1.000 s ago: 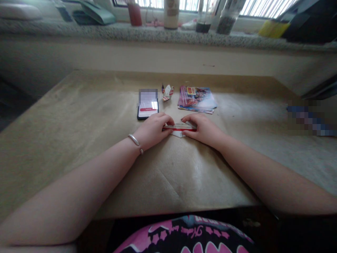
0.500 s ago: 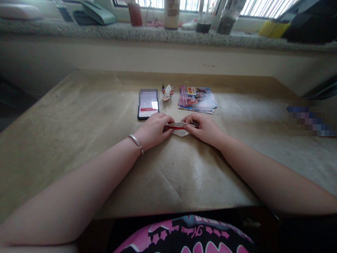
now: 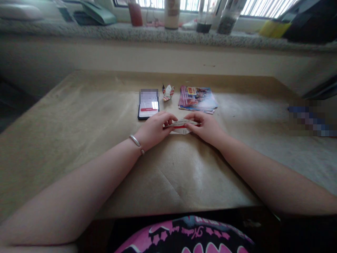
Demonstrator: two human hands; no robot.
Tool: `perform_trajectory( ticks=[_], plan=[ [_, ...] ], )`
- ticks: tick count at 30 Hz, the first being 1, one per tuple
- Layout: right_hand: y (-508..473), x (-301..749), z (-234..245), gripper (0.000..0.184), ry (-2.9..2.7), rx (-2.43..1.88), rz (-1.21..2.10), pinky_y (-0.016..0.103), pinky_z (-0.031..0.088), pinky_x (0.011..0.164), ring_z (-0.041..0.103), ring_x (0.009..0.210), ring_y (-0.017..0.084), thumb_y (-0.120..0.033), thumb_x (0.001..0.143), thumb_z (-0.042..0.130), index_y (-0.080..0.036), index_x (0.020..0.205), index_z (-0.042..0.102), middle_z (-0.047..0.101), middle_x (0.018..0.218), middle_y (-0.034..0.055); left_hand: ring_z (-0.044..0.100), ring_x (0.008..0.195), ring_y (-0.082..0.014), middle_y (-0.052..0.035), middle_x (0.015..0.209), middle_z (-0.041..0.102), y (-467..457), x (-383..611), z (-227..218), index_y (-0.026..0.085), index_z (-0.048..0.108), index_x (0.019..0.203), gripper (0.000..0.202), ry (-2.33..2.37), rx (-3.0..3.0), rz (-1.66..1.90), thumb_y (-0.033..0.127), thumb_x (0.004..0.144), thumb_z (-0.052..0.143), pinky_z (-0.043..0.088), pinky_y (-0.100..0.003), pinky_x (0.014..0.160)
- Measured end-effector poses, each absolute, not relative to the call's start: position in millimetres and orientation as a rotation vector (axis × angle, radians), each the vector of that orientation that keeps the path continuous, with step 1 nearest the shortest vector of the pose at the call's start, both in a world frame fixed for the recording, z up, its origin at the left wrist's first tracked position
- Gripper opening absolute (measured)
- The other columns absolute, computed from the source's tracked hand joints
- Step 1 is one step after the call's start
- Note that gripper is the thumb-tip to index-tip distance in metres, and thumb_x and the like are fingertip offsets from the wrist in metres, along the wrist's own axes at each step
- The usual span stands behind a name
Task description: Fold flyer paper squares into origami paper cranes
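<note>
Fingers (image 3: 170, 130) of the left hand (image 3: 154, 127) and right hand (image 3: 207, 127) grip opposite ends of the folded paper (image 3: 180, 127), right of the phone's (image 3: 149, 104) near end. Folding appears partly done; a projecting flap (image 3: 185, 131) looks unfinished.

Dim room, backlit by blown-out window (image 3: 268, 8), soft sheen on tabletop (image 3: 195, 175), white glare on phone (image 3: 148, 113), shadow under right forearm (image 3: 252, 165), wide-angle stretch toward edges, corners smeared, pixelated blocks over phone top and far-right item (image 3: 310, 121), print on folded paper (image 3: 182, 130) unreadable
</note>
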State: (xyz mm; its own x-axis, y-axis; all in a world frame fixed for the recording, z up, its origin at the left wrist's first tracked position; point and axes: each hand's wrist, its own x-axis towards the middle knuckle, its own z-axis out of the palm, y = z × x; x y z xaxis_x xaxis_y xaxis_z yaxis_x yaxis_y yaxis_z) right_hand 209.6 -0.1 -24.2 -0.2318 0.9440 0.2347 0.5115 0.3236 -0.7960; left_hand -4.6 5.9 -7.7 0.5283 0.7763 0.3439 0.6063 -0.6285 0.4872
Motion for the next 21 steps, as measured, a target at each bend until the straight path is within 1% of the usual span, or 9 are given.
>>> perform_trajectory(
  ticks=[2, 5, 10, 13, 17, 21],
  plan=[
    [-1.3, 209.9, -22.8, 0.011, -1.896, -1.266, 0.682, 0.029, 0.047, 0.062, 0.06, 0.069, 0.016, -0.027, 0.078, 0.062, -0.02, 0.086, 0.064, 0.068, 0.08, 0.0021, 0.053, 0.071, -0.0111, 0.0, 0.078, 0.058, 6.9, -4.9, -8.5, 0.015, 0.065, 0.091, 0.013, 1.127, 2.484, 0.831, 0.01, 0.08, 0.062, 0.044, -0.023, 0.066],
    [-3.5, 210.7, -18.7, 0.002, -2.003, -1.162, 0.476, 0.029, 0.048, 0.064, 0.06, 0.072, 0.016, -0.023, 0.079, 0.061, -0.022, 0.077, 0.062, 0.066, 0.078, 0.0016, 0.054, 0.073, -0.0114, -0.0006, 0.079, 0.058, 8.6, -6.5, -10.1, 0.016, 0.066, 0.087, 0.01, 1.07, 2.518, 0.905, 0.01, 0.082, 0.06, 0.045, -0.023, 0.068],
    [-4.7, 214.4, -14.2, 0.006, -2.228, -0.97, 0.204, 0.036, 0.048, 0.081, 0.061, 0.087, 0.02, -0.017, 0.082, 0.058, -0.023, 0.08, 0.06, 0.069, 0.091, 0.0046, 0.056, 0.079, -0.0133, -0.0032, 0.085, 0.061, 12.6, -9.9, -13.5, 0.016, 0.068, 0.087, 0.015, 0.977, 2.657, 0.9, 0.01, 0.085, 0.054, 0.046, -0.025, 0.073],
    [-4.0, 216.4, -14.2, 0.007, -2.367, -0.941, 0.113, 0.036, 0.047, 0.083, 0.061, 0.089, 0.021, -0.017, 0.082, 0.057, -0.022, 0.08, 0.061, 0.07, 0.096, 0.0058, 0.056, 0.082, -0.015, -0.004, 0.089, 0.063, 14.5, -11.4, -14.9, 0.017, 0.068, 0.088, 0.017, 0.945, 2.767, 0.805, 0.011, 0.086, 0.053, 0.046, -0.029, 0.078],
    [-2.6, 218.3, -16.4, 0.009, -2.475, -0.971, 0.178, 0.034, 0.048, 0.081, 0.063, 0.091, 0.021, -0.015, 0.079, 0.059, -0.021, 0.083, 0.063, 0.07, 0.1, 0.0067, 0.058, 0.082, -0.0158, -0.0051, 0.091, 0.067, 13.8, -12.2, -13.4, 0.018, 0.07, 0.089, 0.016, 0.873, 2.843, 0.673, 0.015, 0.087, 0.054, 0.046, -0.028, 0.076],
    [-1.5, 220.1, -16.8, 0.006, -2.484, -0.913, 0.327, 0.034, 0.049, 0.082, 0.064, 0.092, 0.021, -0.018, 0.077, 0.062, -0.021, 0.082, 0.065, 0.071, 0.097, 0.0062, 0.059, 0.08, -0.0159, -0.0057, 0.091, 0.068, 12.2, -12.4, -11.0, 0.018, 0.071, 0.089, 0.015, 0.843, 2.883, 0.631, 0.022, 0.088, 0.056, 0.045, -0.028, 0.074]
  ],
)
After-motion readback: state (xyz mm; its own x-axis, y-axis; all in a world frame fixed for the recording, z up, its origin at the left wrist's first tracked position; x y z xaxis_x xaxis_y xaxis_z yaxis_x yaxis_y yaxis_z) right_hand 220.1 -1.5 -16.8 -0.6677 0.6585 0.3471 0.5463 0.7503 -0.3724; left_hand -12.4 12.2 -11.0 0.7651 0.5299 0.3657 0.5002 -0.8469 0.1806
